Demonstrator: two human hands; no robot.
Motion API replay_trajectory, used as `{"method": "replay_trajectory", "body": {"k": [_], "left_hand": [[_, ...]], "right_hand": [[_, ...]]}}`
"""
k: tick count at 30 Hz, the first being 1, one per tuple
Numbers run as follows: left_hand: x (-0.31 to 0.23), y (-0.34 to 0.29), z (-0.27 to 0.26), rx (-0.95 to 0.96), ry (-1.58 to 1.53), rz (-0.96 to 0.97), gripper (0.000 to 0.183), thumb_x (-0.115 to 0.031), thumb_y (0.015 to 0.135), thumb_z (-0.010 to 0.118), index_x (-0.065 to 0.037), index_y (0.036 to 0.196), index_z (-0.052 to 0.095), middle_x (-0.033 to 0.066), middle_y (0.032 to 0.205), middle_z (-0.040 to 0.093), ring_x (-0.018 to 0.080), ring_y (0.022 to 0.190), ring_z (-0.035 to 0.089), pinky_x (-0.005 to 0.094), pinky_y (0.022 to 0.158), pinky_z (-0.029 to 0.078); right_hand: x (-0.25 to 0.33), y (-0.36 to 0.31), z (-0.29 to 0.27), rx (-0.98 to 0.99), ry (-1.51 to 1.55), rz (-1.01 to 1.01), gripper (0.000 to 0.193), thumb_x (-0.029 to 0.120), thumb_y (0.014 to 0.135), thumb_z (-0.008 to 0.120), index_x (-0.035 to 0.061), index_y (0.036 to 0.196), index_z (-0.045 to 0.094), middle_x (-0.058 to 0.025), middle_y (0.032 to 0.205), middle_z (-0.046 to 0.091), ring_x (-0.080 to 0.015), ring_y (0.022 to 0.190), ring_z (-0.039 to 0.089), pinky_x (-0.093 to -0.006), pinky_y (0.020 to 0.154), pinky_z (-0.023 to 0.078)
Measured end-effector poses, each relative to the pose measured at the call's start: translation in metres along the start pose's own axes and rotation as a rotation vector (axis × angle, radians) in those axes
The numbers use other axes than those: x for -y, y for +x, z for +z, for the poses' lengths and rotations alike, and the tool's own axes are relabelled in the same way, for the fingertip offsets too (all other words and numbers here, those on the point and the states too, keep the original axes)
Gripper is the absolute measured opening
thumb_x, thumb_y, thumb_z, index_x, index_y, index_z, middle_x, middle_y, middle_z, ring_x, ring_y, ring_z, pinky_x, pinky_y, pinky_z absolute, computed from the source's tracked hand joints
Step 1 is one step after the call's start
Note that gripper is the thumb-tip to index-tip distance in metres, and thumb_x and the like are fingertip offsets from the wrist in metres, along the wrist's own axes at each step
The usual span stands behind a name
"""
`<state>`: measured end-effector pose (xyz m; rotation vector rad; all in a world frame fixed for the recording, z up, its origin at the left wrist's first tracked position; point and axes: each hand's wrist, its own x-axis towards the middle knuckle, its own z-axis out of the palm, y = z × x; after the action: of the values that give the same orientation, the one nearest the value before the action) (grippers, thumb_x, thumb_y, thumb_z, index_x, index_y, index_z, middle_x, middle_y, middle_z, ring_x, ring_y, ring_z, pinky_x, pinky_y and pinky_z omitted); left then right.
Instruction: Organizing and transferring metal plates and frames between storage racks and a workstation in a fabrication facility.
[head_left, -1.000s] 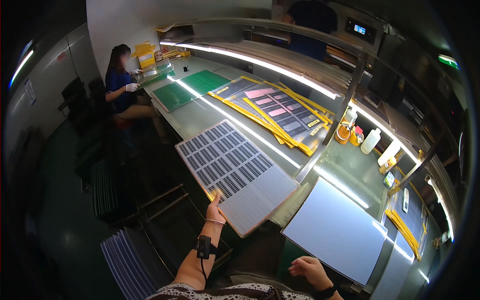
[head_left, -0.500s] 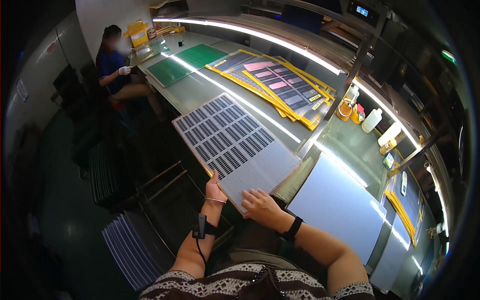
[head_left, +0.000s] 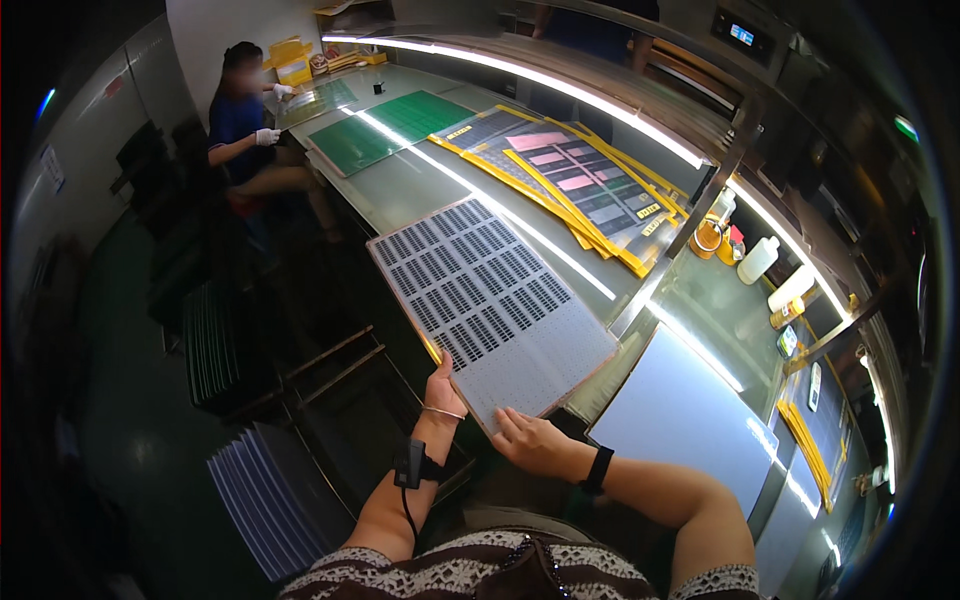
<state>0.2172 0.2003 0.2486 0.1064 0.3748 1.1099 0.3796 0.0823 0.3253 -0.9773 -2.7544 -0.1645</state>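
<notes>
A flat white panel (head_left: 530, 345), printed with rows of black rectangular patterns, is held tilted in front of me, its far part over the workbench edge. Its near part is plain with tiny dots. My left hand (head_left: 440, 388) grips the panel's left edge, thumb along the top and the other fingers hidden beneath. At the near edge, my right hand (head_left: 540, 446) is closed on the panel, fingertips lying on its upper face and thumb out of sight. A plain pale panel (head_left: 670, 420) lies on the bench just right of my right hand.
Yellow-edged films (head_left: 570, 185) and a green panel (head_left: 395, 130) lie on the glass-topped bench (head_left: 425, 195). Bottles (head_left: 758, 260) stand at the right behind a metal post (head_left: 715, 185). Upright panels (head_left: 270, 500) fill a floor rack at lower left. A gloved co-worker (head_left: 240, 120) sits at far left.
My right hand has slid toward the panel's near edge, its fingers now less spread. The whole view has shifted slightly. The co-worker's gloved hands have moved, and both now show.
</notes>
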Motion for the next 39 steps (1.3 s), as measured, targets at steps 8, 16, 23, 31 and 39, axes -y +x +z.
{"method": "replay_trajectory", "body": {"k": [8,16,23,31,39], "left_hand": [[-0.003,-0.003,0.006,-0.024,0.023,-0.048,0.041,-0.032,0.094,0.041,-0.004,0.125,0.044,0.0128,0.124,0.052,0.0298,0.115,0.048,0.0468,0.1,0.035],[-0.003,-0.002,0.0,-0.006,0.023,-0.054,0.043,-0.034,0.094,0.04,-0.004,0.126,0.043,0.0133,0.124,0.052,0.0304,0.116,0.048,0.0471,0.1,0.035],[-0.01,-0.017,0.037,0.081,0.007,0.022,0.052,-0.042,0.091,0.046,-0.004,0.126,0.044,0.0114,0.119,0.055,0.0283,0.111,0.051,0.0437,0.097,0.04],[-0.007,0.01,0.016,-0.6,0.654,0.067,0.047,-0.033,0.085,0.063,0.007,0.109,0.052,0.016,0.103,0.059,0.0256,0.09,0.06,0.0373,0.077,0.05],[-0.024,0.022,-0.012,-0.518,1.216,0.783,0.042,-0.027,0.081,0.069,0.003,0.106,0.053,0.0106,0.093,0.059,0.0247,0.086,0.059,0.0352,0.075,0.048]], "right_hand": [[-0.003,0.011,-0.02,-0.061,0.166,0.037,0.03,0.018,0.075,0.059,-0.0008,0.098,0.056,-0.0179,0.112,0.056,-0.0301,0.104,0.056,-0.0341,0.083,0.05],[0.001,0.009,-0.013,-0.164,0.182,0.069,0.017,0.016,0.077,0.058,0.0045,0.089,0.057,-0.0104,0.114,0.057,-0.0265,0.097,0.057,-0.0333,0.078,0.049],[-0.029,0.017,-0.054,-0.504,0.738,0.872,0.006,-0.001,0.079,0.051,0.0024,0.078,0.056,-0.0094,0.073,0.057,-0.0263,0.073,0.055,-0.0341,0.065,0.044],[-0.093,0.027,-0.174,-0.821,-0.026,0.404,0.016,-0.009,0.062,0.051,0.0035,0.073,0.054,-0.0099,0.072,0.053,-0.0279,0.067,0.051,-0.0353,0.059,0.041],[-0.027,-0.061,-0.304,-0.935,-0.476,0.44,0.014,-0.004,0.064,0.068,0.0024,0.076,0.065,-0.0056,0.063,0.056,-0.0212,0.059,0.05,-0.0308,0.059,0.041]]}}
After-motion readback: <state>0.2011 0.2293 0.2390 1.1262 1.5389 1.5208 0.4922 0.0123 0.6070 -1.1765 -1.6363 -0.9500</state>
